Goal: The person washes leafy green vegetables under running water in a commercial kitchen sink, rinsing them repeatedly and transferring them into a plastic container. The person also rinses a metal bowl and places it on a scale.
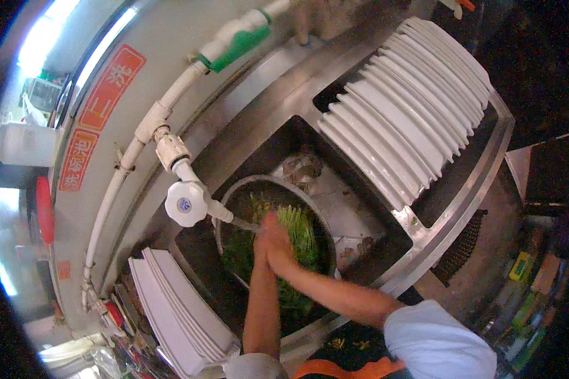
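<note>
My left hand (260, 242) and my right hand (279, 247) meet under the mouth of a white plastic tap (220, 212). Water (244, 224) runs from it onto them. They look pressed together, and blur hides how the fingers lie. Just below them is a large round metal basin (329, 222) standing in a stainless steel sink (360, 265). Leafy green vegetables (237, 258) fill the basin. A bunch of pale green stalks (298, 225) lies beside my right hand. My forearms cover part of the greens.
White rectangular plates (403, 113) stand in a long row over the right-hand sink bay. More white trays (180, 308) lean together at the lower left. The tap's round handle (186, 203) and a white pipe (128, 154) run along the wall. Debris (302, 166) lies in the sink behind the basin.
</note>
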### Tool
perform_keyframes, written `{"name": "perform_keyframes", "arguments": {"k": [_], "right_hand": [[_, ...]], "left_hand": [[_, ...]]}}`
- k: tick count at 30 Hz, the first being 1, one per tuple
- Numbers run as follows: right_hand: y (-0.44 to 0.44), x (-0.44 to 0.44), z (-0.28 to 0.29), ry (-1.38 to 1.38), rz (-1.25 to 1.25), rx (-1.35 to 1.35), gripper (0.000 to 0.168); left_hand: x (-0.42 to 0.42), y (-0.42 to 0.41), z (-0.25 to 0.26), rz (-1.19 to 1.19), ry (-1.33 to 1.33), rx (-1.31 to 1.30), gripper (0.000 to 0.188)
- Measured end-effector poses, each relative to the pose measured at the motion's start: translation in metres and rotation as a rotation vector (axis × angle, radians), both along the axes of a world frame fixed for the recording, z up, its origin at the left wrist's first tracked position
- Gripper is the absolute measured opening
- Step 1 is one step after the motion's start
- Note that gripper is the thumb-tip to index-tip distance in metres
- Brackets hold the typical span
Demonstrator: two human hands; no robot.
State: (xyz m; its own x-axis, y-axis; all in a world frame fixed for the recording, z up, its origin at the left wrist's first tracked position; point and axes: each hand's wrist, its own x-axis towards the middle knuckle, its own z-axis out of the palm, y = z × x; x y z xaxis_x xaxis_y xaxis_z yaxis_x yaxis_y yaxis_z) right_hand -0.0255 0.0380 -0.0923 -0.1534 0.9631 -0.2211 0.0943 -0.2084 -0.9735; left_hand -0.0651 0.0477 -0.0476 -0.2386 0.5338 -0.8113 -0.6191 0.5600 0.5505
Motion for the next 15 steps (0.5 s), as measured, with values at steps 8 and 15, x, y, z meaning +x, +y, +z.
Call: {"name": "perform_keyframes", "arguments": {"k": [8, 15], "right_hand": [[0.017, 0.011, 0.015, 0.041, 0.032, -0.24, 0.049], [0.043, 0.036, -0.011, 0.79, -0.166, -0.801, 0.053]], "left_hand": [[-0.002, -0.022, -0.018, 0.325, -0.526, 0.12, 0.051], [-0.027, -0.024, -0.026, 0.163, -0.187, 0.253, 0.055]]}}
